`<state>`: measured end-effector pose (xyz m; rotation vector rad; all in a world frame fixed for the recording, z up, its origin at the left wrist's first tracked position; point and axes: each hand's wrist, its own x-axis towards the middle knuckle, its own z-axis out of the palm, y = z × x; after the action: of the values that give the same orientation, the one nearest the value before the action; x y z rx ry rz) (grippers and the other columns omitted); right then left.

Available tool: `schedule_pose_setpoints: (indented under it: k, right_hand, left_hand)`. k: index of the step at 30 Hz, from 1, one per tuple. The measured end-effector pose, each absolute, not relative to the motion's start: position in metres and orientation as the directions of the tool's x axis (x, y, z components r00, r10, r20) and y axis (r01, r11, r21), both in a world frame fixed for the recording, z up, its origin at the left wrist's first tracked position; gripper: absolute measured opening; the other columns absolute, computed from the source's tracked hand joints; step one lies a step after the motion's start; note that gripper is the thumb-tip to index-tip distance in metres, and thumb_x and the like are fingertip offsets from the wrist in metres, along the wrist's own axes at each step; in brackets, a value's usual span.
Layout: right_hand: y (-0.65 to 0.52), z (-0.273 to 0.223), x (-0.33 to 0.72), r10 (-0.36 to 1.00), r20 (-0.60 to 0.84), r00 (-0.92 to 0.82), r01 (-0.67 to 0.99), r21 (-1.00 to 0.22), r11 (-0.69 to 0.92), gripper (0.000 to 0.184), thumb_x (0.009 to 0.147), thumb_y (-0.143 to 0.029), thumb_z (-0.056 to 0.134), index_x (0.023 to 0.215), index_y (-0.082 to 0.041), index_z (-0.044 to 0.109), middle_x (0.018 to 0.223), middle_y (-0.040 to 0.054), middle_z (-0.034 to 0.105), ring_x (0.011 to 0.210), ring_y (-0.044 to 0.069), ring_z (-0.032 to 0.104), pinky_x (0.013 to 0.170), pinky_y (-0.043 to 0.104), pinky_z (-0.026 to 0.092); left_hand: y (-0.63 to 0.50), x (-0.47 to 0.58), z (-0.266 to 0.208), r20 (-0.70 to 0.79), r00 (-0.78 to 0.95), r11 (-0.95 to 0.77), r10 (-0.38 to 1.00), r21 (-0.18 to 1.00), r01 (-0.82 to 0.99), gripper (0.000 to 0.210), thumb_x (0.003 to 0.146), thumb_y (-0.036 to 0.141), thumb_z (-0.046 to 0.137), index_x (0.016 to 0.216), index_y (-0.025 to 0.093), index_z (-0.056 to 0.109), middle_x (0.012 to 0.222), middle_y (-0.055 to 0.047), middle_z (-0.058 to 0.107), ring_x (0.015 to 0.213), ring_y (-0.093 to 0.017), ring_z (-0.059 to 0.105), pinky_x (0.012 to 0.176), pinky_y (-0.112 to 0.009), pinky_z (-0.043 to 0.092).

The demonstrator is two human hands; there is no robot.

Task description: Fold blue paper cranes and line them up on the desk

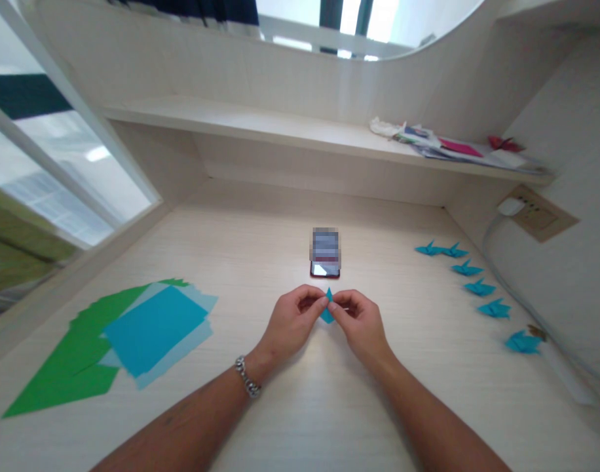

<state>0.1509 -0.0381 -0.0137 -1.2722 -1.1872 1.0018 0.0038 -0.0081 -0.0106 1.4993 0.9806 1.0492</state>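
Note:
Between my two hands is a small piece of folded blue paper (pixel 328 316), narrow and pointed at its top end. My left hand (pixel 294 316), with a metal chain bracelet (pixel 247 377) at the wrist, pinches its left side. On the other side my right hand (pixel 359 321) pinches it too, the thumbs nearly meeting at its middle. Fingers cover much of the paper, so its full shape is hidden. Just beyond the fingertips lies a phone (pixel 325 270), its screen mostly blurred out.
Blue sheets (pixel 157 331) overlap green sheets (pixel 59 373) at the left. Several folded blue paper cranes (pixel 495 308) line the right side, near a white cable (pixel 519 298) running from a wall socket (pixel 540 215). A shelf (pixel 261 128) with papers (pixel 457 149) crosses the back.

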Motion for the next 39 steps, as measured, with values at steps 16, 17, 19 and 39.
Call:
schedule_pose_setpoints:
  k: [16, 17, 19, 39]
  right_hand:
    - [-0.0354, -0.016, 0.1516, 0.978, 0.06, 0.201, 0.034, -0.998, 0.054, 0.014, 0.074, -0.027, 0.068, 0.082, -0.016, 0.07, 0.077, 0.0048, 0.07, 0.069, 0.017, 0.064, 0.065, 0.029, 0.052]
    - [-0.0352, -0.0163, 0.1516, 0.978, 0.056, 0.202, 0.024, -0.998, 0.053, 0.014, 0.073, -0.027, 0.069, 0.082, -0.016, 0.07, 0.077, 0.0049, 0.071, 0.069, 0.017, 0.064, 0.065, 0.03, 0.052]
    - [-0.0348, -0.0168, 0.1515, 0.978, 0.05, 0.203, 0.009, -0.999, 0.05, 0.015, 0.073, -0.027, 0.069, 0.082, -0.015, 0.07, 0.077, 0.0053, 0.071, 0.069, 0.017, 0.064, 0.066, 0.03, 0.052]
    - [-0.0337, -0.0106, 0.1482, 0.96, -0.037, 0.278, -0.127, -0.992, -0.002, 0.019, 0.066, -0.026, 0.074, 0.082, -0.016, 0.073, 0.079, 0.0059, 0.074, 0.071, 0.019, 0.067, 0.071, 0.034, 0.053]
  left_hand:
    - [-0.0121, 0.007, -0.0118, 0.126, 0.268, -0.14, 0.955, 0.99, 0.033, 0.018, 0.083, 0.027, 0.063, 0.096, 0.015, 0.066, 0.092, -0.007, 0.071, 0.082, -0.017, 0.065, 0.076, -0.03, 0.053]
    - [-0.0121, 0.0071, -0.012, 0.125, 0.265, -0.138, 0.956, 0.99, 0.031, 0.019, 0.083, 0.027, 0.064, 0.097, 0.015, 0.067, 0.093, -0.007, 0.071, 0.082, -0.017, 0.065, 0.076, -0.03, 0.053]
    - [-0.012, 0.0073, -0.0122, 0.125, 0.255, -0.137, 0.959, 0.99, 0.027, 0.019, 0.083, 0.027, 0.064, 0.097, 0.015, 0.068, 0.093, -0.007, 0.071, 0.083, -0.018, 0.066, 0.077, -0.03, 0.053]
    - [-0.0131, 0.0087, -0.0113, 0.108, 0.248, -0.114, 0.963, 0.993, 0.012, 0.022, 0.082, 0.025, 0.064, 0.101, 0.015, 0.07, 0.098, -0.009, 0.072, 0.089, -0.02, 0.066, 0.084, -0.035, 0.053]
